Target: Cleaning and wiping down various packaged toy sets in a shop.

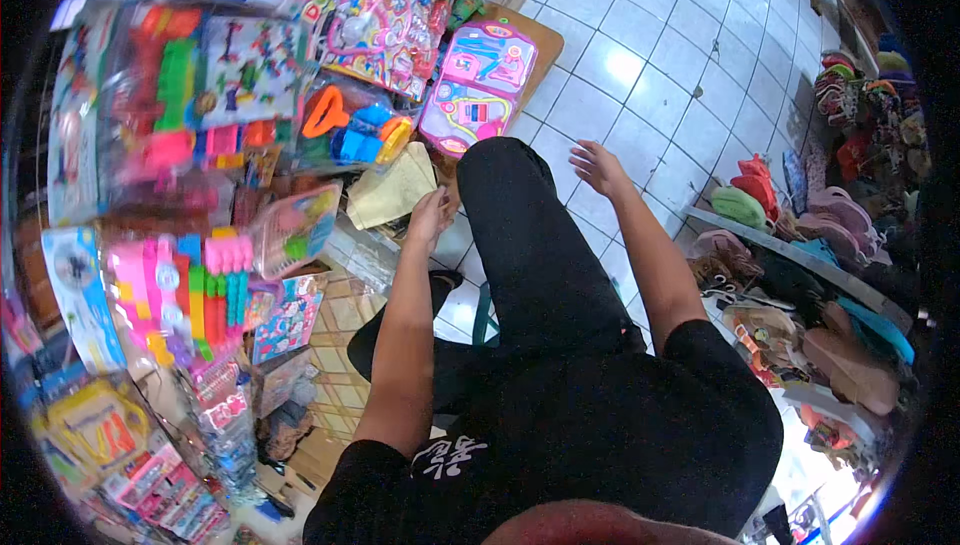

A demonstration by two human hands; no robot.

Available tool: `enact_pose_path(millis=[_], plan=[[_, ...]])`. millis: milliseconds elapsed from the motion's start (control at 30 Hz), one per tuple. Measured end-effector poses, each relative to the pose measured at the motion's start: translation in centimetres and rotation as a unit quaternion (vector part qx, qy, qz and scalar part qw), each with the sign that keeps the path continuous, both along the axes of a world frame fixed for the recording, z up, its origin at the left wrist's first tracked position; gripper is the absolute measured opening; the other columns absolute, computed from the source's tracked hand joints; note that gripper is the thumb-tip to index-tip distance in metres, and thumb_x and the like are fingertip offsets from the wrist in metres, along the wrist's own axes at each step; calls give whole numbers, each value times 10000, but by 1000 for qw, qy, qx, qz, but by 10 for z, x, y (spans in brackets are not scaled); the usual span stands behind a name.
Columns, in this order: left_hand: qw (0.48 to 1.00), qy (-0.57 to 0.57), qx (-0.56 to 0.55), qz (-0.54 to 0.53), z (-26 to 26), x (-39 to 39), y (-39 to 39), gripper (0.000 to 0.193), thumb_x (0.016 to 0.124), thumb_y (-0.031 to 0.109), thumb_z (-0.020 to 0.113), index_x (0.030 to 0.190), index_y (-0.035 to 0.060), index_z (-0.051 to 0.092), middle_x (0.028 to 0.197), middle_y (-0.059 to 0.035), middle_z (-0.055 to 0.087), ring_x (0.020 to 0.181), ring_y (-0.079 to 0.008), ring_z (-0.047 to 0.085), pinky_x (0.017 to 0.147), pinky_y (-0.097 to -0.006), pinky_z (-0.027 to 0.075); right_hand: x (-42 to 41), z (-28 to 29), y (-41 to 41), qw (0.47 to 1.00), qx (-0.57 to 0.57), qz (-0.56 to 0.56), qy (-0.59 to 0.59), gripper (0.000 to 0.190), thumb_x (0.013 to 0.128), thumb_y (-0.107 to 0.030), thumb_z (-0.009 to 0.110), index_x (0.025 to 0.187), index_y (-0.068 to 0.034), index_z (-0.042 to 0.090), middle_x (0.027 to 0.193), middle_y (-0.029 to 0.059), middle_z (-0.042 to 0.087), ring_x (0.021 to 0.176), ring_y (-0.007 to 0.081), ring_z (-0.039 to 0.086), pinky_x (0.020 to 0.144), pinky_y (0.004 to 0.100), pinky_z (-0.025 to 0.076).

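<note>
My left hand (430, 216) is beside my raised knee, its fingers loosely bent and nothing visible in them. Close to it lies a pale yellow sheet (391, 186), perhaps paper; whether the two touch I cannot tell. On the other side of the knee my right hand (598, 167) hangs over the tiled floor with its fingers apart and holds nothing. Beyond the knee a pink toy doctor set (480, 87) in a case-shaped pack leans on a brown board (544, 46). Next to it is a clear bag of blue, orange and yellow plastic toys (364, 128).
Bagged toys crowd the left side, among them a pack of colourful building blocks (184, 290) and a pack with a pink toy stethoscope (375, 19). White tiles (637, 57) cover the floor. Sandals and clogs (840, 218) fill a shelf (802, 256) at the right.
</note>
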State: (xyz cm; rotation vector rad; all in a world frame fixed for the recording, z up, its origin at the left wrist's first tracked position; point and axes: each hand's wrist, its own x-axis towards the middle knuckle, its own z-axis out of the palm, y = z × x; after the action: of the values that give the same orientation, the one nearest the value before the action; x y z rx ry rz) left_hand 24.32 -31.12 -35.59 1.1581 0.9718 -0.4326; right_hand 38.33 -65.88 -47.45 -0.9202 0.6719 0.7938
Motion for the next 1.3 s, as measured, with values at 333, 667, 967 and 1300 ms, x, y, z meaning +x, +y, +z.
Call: enact_pose_path(millis=[333, 667, 967, 1300], plan=[[997, 27, -62, 37, -92, 32, 17, 361, 935, 379, 514, 1108, 79, 615, 1008, -41, 650, 849, -174, 615, 768, -317, 486, 82, -65, 167, 982, -143, 116, -36, 668, 783, -397, 738, 1272, -29, 473, 1314, 140, 477, 1185, 278, 483, 966, 439, 420], [979, -170, 6, -110, -116, -23, 27, 473, 928, 415, 505, 1271, 92, 548, 1148, -47, 617, 1035, -205, 573, 879, -368, 466, 97, -74, 183, 991, -56, 19, -122, 469, 784, -187, 766, 1154, -12, 538, 972, 73, 632, 761, 188, 627, 594, 321, 527], [993, -39, -104, 41, -121, -11, 37, 416, 930, 454, 459, 1175, 138, 575, 1105, -26, 605, 1001, -191, 545, 883, -360, 423, 124, -20, 51, 984, -84, -16, -155, 517, 844, -153, 699, 1265, -50, 419, 950, 45, 578, 659, 121, 522, 580, 304, 506], [992, -74, 96, -36, 63, 27, -3, 456, 928, 418, 517, 1174, 39, 578, 1093, -55, 615, 964, -146, 566, 797, -301, 445, 64, 214, -88, 938, -83, -13, -336, 660, 840, -157, 680, 1395, -24, 347, 1210, 130, 561, 1060, 202, 571, 871, 331, 496]])
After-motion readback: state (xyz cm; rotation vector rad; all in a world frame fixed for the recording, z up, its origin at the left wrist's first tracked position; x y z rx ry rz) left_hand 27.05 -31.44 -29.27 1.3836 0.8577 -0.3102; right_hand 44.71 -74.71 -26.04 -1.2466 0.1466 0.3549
